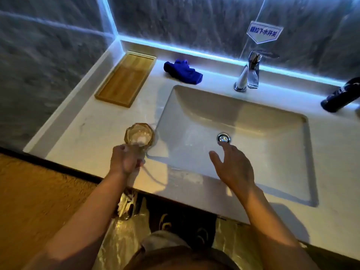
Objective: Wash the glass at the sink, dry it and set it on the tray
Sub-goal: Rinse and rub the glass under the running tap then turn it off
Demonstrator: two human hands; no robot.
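A clear faceted glass (139, 135) is upright just left of the sink basin (263, 121), over the white counter. My left hand (124, 159) grips its near side. My right hand (232, 167) hovers over the basin's front part, fingers spread, holding nothing, just in front of the drain (223, 137). The chrome faucet (251, 72) stands behind the basin; no water is visible running. A wooden tray (126, 77) lies at the back left of the counter. A crumpled blue cloth (183, 71) lies between tray and faucet.
A dark bottle (341, 95) lies at the far right of the counter. A sign (264, 32) is stuck on the wall above the faucet. A lit strip runs along the back wall. Below the counter edge a bin with a plastic liner (126, 206) is visible.
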